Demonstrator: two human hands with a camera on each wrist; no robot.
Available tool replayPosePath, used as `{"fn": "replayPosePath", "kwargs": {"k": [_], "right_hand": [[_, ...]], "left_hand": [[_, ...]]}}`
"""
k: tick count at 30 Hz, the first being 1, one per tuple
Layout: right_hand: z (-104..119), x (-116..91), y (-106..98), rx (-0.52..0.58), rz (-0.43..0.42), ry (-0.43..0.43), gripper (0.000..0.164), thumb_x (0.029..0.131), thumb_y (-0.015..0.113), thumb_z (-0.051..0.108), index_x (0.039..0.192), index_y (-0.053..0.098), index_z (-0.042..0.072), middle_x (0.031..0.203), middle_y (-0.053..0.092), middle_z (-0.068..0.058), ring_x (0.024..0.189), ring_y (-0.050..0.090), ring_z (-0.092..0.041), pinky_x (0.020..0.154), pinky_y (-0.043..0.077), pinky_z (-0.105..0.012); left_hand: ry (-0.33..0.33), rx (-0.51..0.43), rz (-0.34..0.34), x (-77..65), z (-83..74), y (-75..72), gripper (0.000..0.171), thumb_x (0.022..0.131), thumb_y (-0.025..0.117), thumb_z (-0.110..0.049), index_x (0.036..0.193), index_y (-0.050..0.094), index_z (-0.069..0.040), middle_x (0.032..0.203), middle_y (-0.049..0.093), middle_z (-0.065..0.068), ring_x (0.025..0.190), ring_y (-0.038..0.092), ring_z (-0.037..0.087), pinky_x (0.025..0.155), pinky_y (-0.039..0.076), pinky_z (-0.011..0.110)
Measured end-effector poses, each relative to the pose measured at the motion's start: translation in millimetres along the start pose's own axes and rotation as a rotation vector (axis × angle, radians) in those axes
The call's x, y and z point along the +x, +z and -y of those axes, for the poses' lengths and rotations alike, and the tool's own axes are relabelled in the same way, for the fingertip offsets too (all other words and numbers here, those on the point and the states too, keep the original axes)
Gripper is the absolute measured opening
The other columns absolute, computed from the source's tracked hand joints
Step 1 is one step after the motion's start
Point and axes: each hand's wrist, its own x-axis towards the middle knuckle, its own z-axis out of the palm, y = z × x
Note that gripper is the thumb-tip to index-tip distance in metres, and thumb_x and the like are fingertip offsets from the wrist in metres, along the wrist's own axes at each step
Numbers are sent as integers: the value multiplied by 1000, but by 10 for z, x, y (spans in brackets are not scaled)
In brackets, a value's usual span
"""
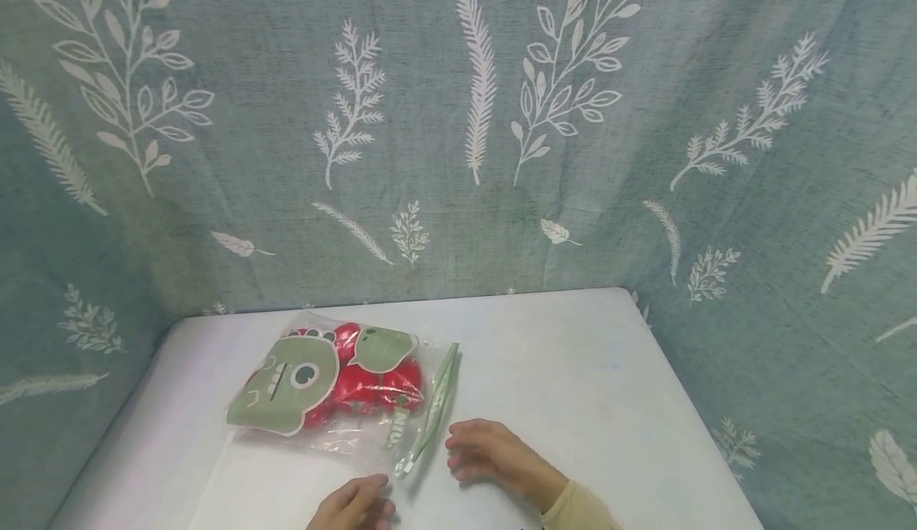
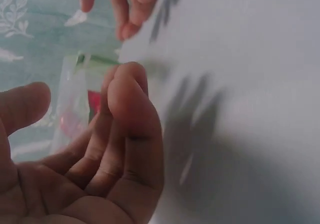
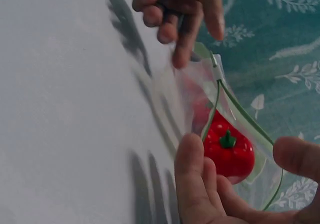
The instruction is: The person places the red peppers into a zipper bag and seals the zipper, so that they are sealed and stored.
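A clear slider bag (image 1: 304, 379) printed with green cartoon creatures lies on the left part of the table, its green-edged mouth facing right. Shiny red objects fill it. Through the parted mouth in the right wrist view, one shows as a tomato (image 3: 230, 159) with a green stem. Just below the mouth's near corner, by the white slider (image 1: 403, 466), is my left hand (image 1: 354, 504), fingers loosely bent and holding nothing. My right hand (image 1: 497, 458) hovers right of the mouth, fingers relaxed, thumb apart in the right wrist view, gripping nothing.
The white tabletop (image 1: 566, 371) extends to the right of the bag. Green-blue curtains (image 1: 430, 116) with white leaf prints hang behind it and at both sides.
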Motion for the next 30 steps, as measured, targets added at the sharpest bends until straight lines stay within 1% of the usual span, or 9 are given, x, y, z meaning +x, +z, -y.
{"fn": "replayPosePath", "kwargs": {"k": [2,4,7,11,16,20,24,27,30], "right_hand": [[-20,-21,26,-17,28,7,45,99,60,18,132,51,-11,115,66,-17,91,70,-21,81,60,-37],[-44,-33,56,-38,49,10,44,100,60,19,130,54,-12,114,67,-17,90,70,-21,80,61,-37],[-80,-33,112,-56,70,4,42,101,60,21,127,57,-12,110,68,-15,87,71,-20,77,61,-35],[-125,-8,186,-86,103,-8,41,102,59,26,121,61,-10,105,69,-12,85,71,-19,75,61,-35],[-158,7,268,-111,122,-18,40,103,59,29,119,64,-7,103,70,-10,84,72,-19,74,61,-35],[-188,14,343,-131,142,-68,33,103,59,24,117,66,-5,103,72,-15,80,68,-16,69,59,-28],[-214,56,400,-162,122,-99,30,102,61,23,112,69,-4,98,74,-14,73,64,-13,62,54,-23],[-224,100,417,-168,78,-83,31,101,63,26,108,70,-3,93,74,-11,71,62,-11,60,51,-22],[-234,140,430,-161,40,-82,28,99,65,25,105,70,-2,88,73,-8,69,62,-11,59,50,-21]], "left_hand": [[20,-64,39,10,11,16,83,96,61,-56,142,43,11,102,70,6,90,66,21,78,58,40],[51,-90,43,21,22,42,83,97,60,-54,143,40,12,104,71,6,92,67,22,79,58,41],[79,-107,-15,40,26,103,78,98,61,-52,137,46,13,101,73,5,89,70,23,78,59,39],[92,-130,-78,67,16,177,68,98,62,-50,127,54,10,98,74,6,85,72,22,75,60,37],[97,-207,-63,113,20,244,53,98,64,-44,120,58,4,97,74,6,85,72,21,75,61,36],[82,-248,-39,144,37,298,44,97,66,-43,112,61,-2,95,73,4,84,72,18,74,61,33],[74,-253,-32,160,36,337,50,96,67,-45,115,61,0,95,73,5,83,72,18,75,61,33],[63,-252,-33,168,32,350,54,96,67,-46,119,60,2,94,73,4,83,71,18,76,60,33],[73,-262,-42,171,21,366,52,96,67,-45,118,61,1,94,73,4,83,71,17,74,60,32]]}}
